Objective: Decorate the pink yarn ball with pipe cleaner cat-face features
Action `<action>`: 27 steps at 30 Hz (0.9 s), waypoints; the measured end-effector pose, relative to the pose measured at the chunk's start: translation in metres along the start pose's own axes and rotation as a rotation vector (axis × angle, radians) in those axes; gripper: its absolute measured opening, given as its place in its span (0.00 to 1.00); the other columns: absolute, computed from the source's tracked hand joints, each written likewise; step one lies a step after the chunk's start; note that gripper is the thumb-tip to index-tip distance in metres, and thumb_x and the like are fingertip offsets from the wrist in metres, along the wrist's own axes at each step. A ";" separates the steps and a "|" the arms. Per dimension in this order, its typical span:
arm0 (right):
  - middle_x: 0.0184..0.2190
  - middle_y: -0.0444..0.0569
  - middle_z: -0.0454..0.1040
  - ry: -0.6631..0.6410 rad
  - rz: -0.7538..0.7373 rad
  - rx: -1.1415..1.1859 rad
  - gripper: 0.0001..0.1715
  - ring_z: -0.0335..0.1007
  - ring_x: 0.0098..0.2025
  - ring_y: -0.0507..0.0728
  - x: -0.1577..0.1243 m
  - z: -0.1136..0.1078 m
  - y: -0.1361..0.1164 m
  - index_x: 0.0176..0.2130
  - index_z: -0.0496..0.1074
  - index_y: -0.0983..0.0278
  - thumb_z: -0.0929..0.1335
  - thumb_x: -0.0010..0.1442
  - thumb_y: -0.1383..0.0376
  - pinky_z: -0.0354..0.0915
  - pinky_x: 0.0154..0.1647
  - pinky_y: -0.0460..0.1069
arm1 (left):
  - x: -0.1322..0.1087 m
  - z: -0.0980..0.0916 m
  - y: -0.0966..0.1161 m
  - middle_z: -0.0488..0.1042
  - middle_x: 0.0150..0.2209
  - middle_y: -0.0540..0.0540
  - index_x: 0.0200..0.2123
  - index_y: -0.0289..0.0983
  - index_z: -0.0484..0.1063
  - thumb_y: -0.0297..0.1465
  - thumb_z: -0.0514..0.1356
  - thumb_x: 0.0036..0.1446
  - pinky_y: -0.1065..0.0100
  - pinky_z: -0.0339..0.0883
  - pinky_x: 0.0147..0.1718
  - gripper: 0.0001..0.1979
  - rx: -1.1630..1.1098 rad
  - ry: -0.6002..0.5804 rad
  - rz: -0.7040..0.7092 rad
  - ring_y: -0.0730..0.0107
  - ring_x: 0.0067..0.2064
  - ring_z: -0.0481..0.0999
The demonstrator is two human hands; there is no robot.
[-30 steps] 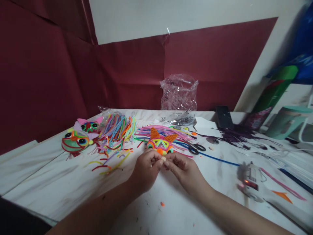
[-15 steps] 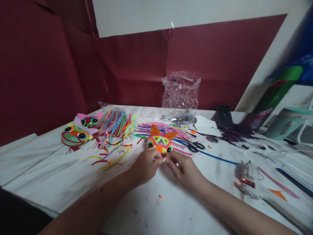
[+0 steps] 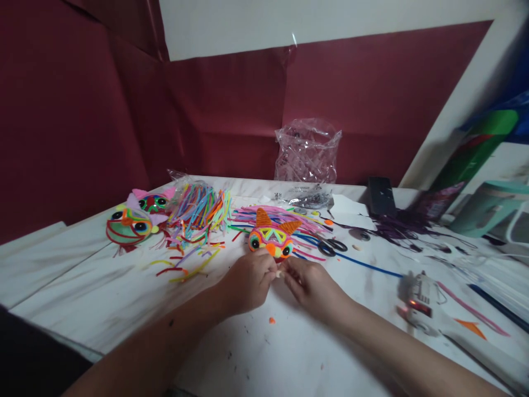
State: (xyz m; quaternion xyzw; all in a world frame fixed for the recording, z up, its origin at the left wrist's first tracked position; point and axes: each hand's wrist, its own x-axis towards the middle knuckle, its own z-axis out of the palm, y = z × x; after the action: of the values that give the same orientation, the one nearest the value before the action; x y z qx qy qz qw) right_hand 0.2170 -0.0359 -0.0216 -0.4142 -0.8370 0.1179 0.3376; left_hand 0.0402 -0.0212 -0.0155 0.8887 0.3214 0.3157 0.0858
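Observation:
My left hand [image 3: 255, 277] and my right hand [image 3: 308, 281] meet over the white table, fingertips pinched close together. Between them shows a small whitish piece [image 3: 279, 273], too small to name, pinched by my right fingertips. Whatever my left fingers pinch is hidden. Just beyond the hands lies a colourful animal face made of pipe cleaners [image 3: 270, 240], with orange ears, black-centred eyes and an orange nose. Its lower edge is covered by my fingers, so I cannot tell whether they touch it.
Black scissors [image 3: 332, 246] lie right of the face, near loose pipe cleaners [image 3: 243, 215]. Two finished-looking faces [image 3: 129, 225] sit at left beside a bundle of pipe cleaners [image 3: 198, 207]. A glue gun [image 3: 425, 309] with a red light lies at right. A phone-like black box [image 3: 381, 196] stands behind.
My hands stay almost in place; the left fingers have closed in slightly and turned downward. The whole view has shifted a little. Objects on the table have not moved.

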 end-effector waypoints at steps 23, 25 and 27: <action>0.21 0.43 0.65 0.150 0.279 0.451 0.19 0.62 0.25 0.53 0.007 -0.002 0.000 0.26 0.63 0.62 0.62 0.59 0.51 0.58 0.26 0.48 | 0.009 -0.004 0.006 0.73 0.33 0.47 0.32 0.37 0.71 0.32 0.57 0.51 0.67 0.64 0.38 0.07 -0.404 0.409 -0.376 0.66 0.37 0.72; 0.20 0.43 0.64 0.172 0.316 0.473 0.20 0.61 0.24 0.53 0.010 -0.006 0.004 0.26 0.63 0.62 0.62 0.58 0.49 0.58 0.26 0.48 | 0.011 -0.010 -0.001 0.74 0.35 0.46 0.35 0.37 0.70 0.35 0.56 0.52 0.66 0.65 0.40 0.09 -0.464 0.567 -0.460 0.65 0.39 0.73; 0.20 0.43 0.64 0.175 0.340 0.487 0.21 0.61 0.23 0.53 0.012 -0.010 0.007 0.25 0.62 0.62 0.63 0.57 0.48 0.58 0.26 0.48 | 0.013 -0.015 -0.007 0.73 0.34 0.47 0.36 0.36 0.69 0.37 0.56 0.52 0.67 0.65 0.39 0.11 -0.514 0.656 -0.520 0.66 0.38 0.73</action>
State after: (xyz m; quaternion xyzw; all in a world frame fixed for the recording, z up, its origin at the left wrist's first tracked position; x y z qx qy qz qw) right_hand 0.2221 -0.0229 -0.0119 -0.4637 -0.6706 0.3338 0.4732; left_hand 0.0353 -0.0081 0.0008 0.5826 0.4543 0.6162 0.2728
